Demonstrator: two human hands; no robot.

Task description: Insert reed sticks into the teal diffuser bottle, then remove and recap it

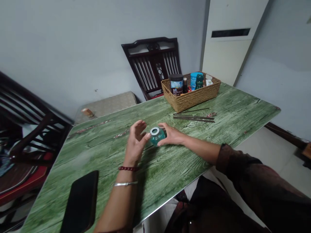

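Cupping a teal jar (156,137) between left hand (135,142) and right hand (171,135), each grip half-open against it.

The round teal glass jar (156,136) sits between the left hand (136,142) and right hand (171,135) on the green wood-grain surface (230,129). A rectangular woven wicker basket (191,98) stands at twelve o'clock, thin dark sticks (193,117) at one o'clock, and a flat black phone (80,202) at seven o'clock.

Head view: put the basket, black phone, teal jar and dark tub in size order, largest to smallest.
Basket: largest.
Black phone: next, though it lies nearer the camera, so this place is unsure.
Teal jar and dark tub: they look alike, so unranked.
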